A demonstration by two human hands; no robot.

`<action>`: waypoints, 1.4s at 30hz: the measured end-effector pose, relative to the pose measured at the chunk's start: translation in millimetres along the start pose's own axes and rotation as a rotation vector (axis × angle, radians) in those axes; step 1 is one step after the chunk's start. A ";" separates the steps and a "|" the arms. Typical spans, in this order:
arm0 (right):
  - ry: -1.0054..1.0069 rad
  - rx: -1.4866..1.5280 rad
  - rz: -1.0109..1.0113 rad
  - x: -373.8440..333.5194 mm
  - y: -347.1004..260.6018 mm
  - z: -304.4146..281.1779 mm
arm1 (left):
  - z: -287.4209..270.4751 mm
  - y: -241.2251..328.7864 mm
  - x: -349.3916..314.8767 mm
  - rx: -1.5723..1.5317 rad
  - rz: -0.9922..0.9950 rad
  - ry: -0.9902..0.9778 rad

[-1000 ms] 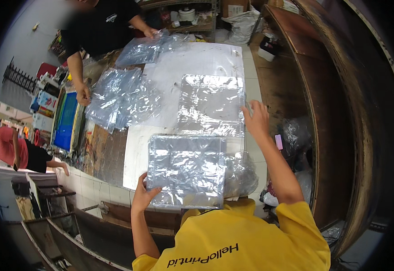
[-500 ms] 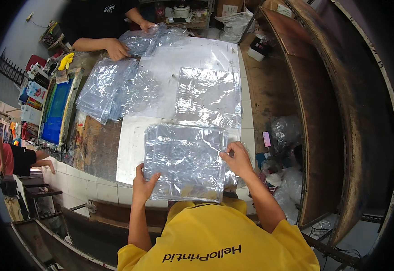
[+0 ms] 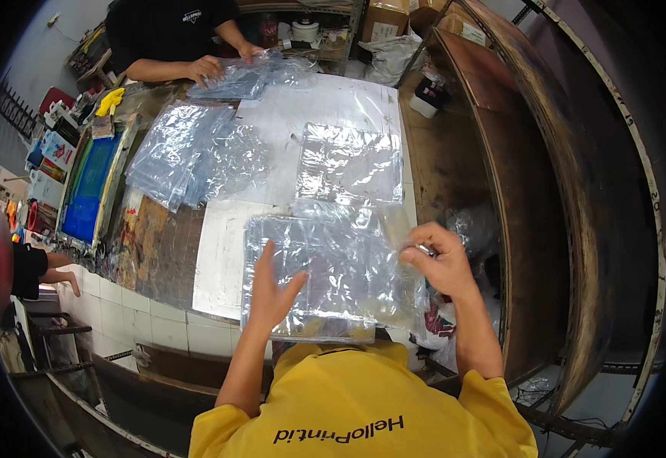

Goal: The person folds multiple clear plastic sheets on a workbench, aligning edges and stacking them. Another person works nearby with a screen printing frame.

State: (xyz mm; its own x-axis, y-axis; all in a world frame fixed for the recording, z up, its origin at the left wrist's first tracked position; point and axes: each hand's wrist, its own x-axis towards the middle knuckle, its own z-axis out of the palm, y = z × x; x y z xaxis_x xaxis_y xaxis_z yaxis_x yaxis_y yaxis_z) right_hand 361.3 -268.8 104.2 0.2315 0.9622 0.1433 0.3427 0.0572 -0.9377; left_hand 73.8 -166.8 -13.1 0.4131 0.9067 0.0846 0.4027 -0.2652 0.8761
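Observation:
A clear plastic bag (image 3: 333, 267) lies flat at the table's near edge, in front of my yellow shirt. Spread fingers and thumb show my left hand (image 3: 274, 290) open over the left part of this bag. My right hand (image 3: 441, 259) pinches the bag's film at its right side, where the plastic is drawn out past the table edge. A small shiny bit shows at those fingertips, too small to name. Just beyond lies another clear bag (image 3: 350, 164). To the left is a loose pile of clear bags (image 3: 180, 153).
Across the table (image 3: 157, 237), a person in black (image 3: 169, 34) handles more clear bags (image 3: 234, 79). A blue-meshed screen frame (image 3: 92, 187) stands at the left, with a yellow glove (image 3: 110, 101) behind it. Tall brown boards (image 3: 501, 153) rise at the right.
My right hand has moved right and slightly up, drawing film outward. My left hand has shifted from the bag's left edge inward over it, fingers spread. The other person's hands have shifted slightly.

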 end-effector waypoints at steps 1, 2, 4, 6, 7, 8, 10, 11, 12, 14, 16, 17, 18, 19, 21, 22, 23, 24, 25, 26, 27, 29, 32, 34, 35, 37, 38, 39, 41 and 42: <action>0.012 0.112 0.019 5.8 -3.8 -5.4 | 10.6 7.6 12.7 -0.138 -0.032 0.000; 0.022 0.222 0.039 12.7 -8.0 -11.0 | 15.3 15.2 24.7 -0.356 -0.140 -0.085; 0.068 0.302 0.018 30.5 -16.0 -26.7 | 23.0 29.9 44.5 -0.792 -0.348 -0.265; 0.104 0.202 0.048 53.1 -14.6 -52.4 | 35.2 19.8 55.0 -0.882 -0.374 -0.214; 0.047 0.019 0.077 64.9 -6.9 -69.0 | 33.3 16.5 64.1 -0.837 -0.370 -0.190; -0.012 -0.164 0.106 78.1 5.0 -87.5 | 31.4 15.0 75.0 -0.792 -0.367 -0.165; -0.062 -0.421 0.161 95.0 27.6 -107.6 | 25.6 23.8 104.1 -0.628 -0.292 -0.127; -0.053 -0.500 0.186 101.7 36.5 -114.1 | 24.5 28.6 117.9 -0.584 -0.260 -0.137; -0.047 -0.581 0.206 111.1 45.0 -120.9 | 24.6 35.3 131.2 -0.540 -0.229 -0.141; 0.015 -0.529 0.134 128.6 66.5 -130.5 | 34.4 53.3 153.8 -0.535 -0.252 -0.099; 0.099 -0.479 0.035 147.0 88.6 -133.5 | 43.0 56.5 178.3 -0.481 -0.283 -0.067; 0.085 -0.481 0.072 158.1 103.9 -132.1 | 49.2 44.9 192.7 -0.434 -0.302 -0.056; 0.069 -0.484 0.117 168.6 125.2 -127.5 | 58.4 27.2 205.7 -0.390 -0.327 -0.050; 0.049 -0.486 0.159 176.2 148.0 -120.4 | 69.7 2.9 216.3 -0.430 -0.333 -0.014; 0.094 -0.648 0.029 170.5 212.0 -100.6 | 86.0 -18.3 226.6 -0.144 -0.302 0.039; 0.109 -0.725 -0.047 165.6 228.7 -89.9 | 89.9 -29.3 229.2 -0.001 -0.287 0.075; 0.087 -0.666 -0.015 160.0 229.1 -80.7 | 92.7 -44.5 229.3 0.076 -0.216 0.139; 0.077 -0.612 0.024 149.0 225.1 -74.4 | 95.7 -39.1 233.0 0.056 -0.221 0.156; 0.063 -0.555 0.064 137.4 221.2 -66.2 | 97.1 -29.8 233.3 0.039 -0.230 0.174; 0.071 -0.544 0.052 125.3 216.0 -58.4 | 97.3 -25.2 231.7 0.021 -0.243 0.192; 0.081 -0.533 0.042 112.7 210.3 -51.0 | 97.6 -27.3 230.8 0.059 -0.233 0.202; 0.107 -0.532 0.028 96.1 202.9 -38.6 | 97.4 -32.6 231.8 0.136 -0.213 0.226; 0.159 -0.561 0.008 80.5 192.5 -26.9 | 102.3 -45.4 233.0 -0.045 -0.120 0.354; 0.195 -0.557 -0.030 73.2 173.1 -17.8 | 88.5 -48.3 219.9 0.008 -0.059 0.383; 0.046 -0.480 0.085 66.1 158.0 -13.9 | 79.0 -41.6 207.0 0.026 -0.033 0.408; -0.248 -0.328 0.311 44.2 124.4 -5.5 | 51.1 -18.5 167.5 0.054 -0.010 0.409; -0.247 -0.427 0.205 30.5 121.4 3.5 | 38.7 -11.9 141.1 0.150 -0.017 0.385; -0.236 -0.530 0.103 16.0 117.8 13.2 | 28.4 -8.1 114.9 0.239 -0.020 0.352; -0.221 -0.624 0.039 -0.9 114.4 26.6 | 8.1 -4.9 55.7 0.517 -0.004 0.316; -0.214 -0.617 0.077 -6.8 117.4 32.2 | 3.5 -9.7 28.7 0.593 -0.068 0.314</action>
State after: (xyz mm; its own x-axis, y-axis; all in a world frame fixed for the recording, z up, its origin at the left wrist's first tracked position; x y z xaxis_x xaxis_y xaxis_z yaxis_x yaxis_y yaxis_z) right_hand 370.7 -260.0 -17.1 0.1119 0.9928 -0.0433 0.8065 -0.1161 -0.5797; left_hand 84.6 -139.4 -20.8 0.1505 0.9563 0.2508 0.8365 -0.2584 0.4833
